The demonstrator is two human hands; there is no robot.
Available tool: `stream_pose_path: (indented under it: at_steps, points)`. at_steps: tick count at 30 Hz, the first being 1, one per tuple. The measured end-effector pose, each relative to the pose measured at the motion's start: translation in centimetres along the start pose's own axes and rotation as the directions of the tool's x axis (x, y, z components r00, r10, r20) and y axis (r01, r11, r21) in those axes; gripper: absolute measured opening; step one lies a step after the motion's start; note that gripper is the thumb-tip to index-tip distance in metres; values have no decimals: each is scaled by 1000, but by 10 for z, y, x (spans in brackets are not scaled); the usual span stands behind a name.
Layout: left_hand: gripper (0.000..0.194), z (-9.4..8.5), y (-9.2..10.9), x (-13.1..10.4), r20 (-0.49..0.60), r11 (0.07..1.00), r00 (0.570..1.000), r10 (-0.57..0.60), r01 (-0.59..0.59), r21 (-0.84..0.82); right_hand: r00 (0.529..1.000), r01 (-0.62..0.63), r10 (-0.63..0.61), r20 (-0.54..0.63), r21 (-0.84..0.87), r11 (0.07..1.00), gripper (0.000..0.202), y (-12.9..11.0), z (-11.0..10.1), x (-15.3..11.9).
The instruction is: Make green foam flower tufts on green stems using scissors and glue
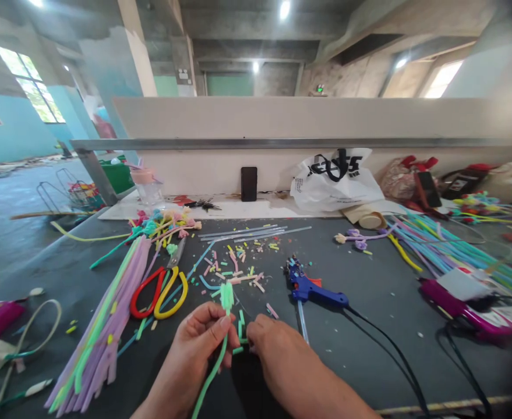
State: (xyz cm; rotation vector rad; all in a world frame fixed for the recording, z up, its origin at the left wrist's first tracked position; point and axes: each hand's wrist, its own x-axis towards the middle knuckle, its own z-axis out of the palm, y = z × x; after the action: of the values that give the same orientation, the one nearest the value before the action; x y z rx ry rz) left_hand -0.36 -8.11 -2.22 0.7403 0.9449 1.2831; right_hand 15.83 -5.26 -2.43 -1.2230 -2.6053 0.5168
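Observation:
My left hand pinches a light green pipe cleaner between thumb and fingers. At its upper end sits a cluster of short green pieces, standing upright above my thumb. My right hand is low over the table, beside several short green pieces. Its fingers are curled together and their tips are mostly hidden, so what they hold cannot be made out. Beyond the hands, short pink, yellow and green cuttings lie scattered. To the right rests a blue glue gun with a clear glue stick in its back.
Scissors with red and yellow handles lie left, beside a bundle of lilac and green pipe cleaners. More pipe cleaners lie right, near a magenta tool. A phone and white bag stand at the back.

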Motion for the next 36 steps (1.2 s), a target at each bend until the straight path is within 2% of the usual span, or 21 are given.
stream_pose_path:
  at_steps: [3, 6, 8, 10, 12, 13, 15, 17, 19, 20, 23, 25, 26, 30, 36]
  points:
    - [21, 1, 0, 2, -5, 1000, 1000, -8, 8, -13, 999, -34, 32, 24, 117, 993, 17, 6, -15, 0]
    - [27, 3, 1, 2, -9, 999, 999, -32, 32, -27, 996, -89, 82, 36, 320, 943, 19, 5, -35, 4]
    - [29, 5, 3, 0, -5, 998, 999, -52, 52, -22, 985, -171, 162, 64, 528, 832, 15, 2, -48, 7]
    - [30, 7, 5, -1, 6, 997, 997, -77, 77, -8, 969, -226, 226, 102, 741, 632, 4, -3, -59, 8]
    - [30, 9, 5, -3, 31, 995, 995, -100, 99, 8, 967, -191, 240, 90, 875, 445, 9, -7, -67, 8]
    - [30, 9, 5, -3, 45, 994, 993, -105, 105, 14, 966, -169, 248, 76, 909, 380, 14, -9, -69, 8]
    - [29, 9, 4, -4, 70, 994, 992, -106, 104, 21, 963, -155, 261, 73, 938, 309, 20, -12, -71, 6]
    - [27, 9, 2, -4, 88, 994, 991, -106, 103, 31, 960, -167, 266, 89, 944, 284, 21, -13, -70, 6]
    - [27, 8, 1, -4, 100, 993, 989, -112, 107, 49, 957, -174, 276, 84, 930, 322, 16, -13, -68, 5]
    - [27, 8, 1, -5, 104, 992, 988, -117, 111, 60, 956, -169, 288, 59, 911, 376, 12, -13, -67, 5]
    - [26, 8, 0, -5, 119, 988, 984, -130, 119, 99, 950, -96, 285, -125, 753, 651, 7, -11, -66, 5]
    - [26, 8, 1, -6, 127, 985, 982, -137, 121, 125, 949, -28, 205, -238, 585, 810, 11, -10, -66, 4]
    - [26, 8, 1, -6, 130, 983, 982, -140, 122, 138, 950, 3, 158, -270, 512, 859, 14, -10, -66, 3]
    - [25, 7, 0, -7, 143, 972, 979, -148, 117, 205, 952, 81, 34, -304, 357, 930, 18, -9, -65, 1]
    - [24, 7, -2, -5, 159, 962, 976, -148, 104, 254, 954, 77, 23, -298, 321, 944, 17, -8, -62, 2]
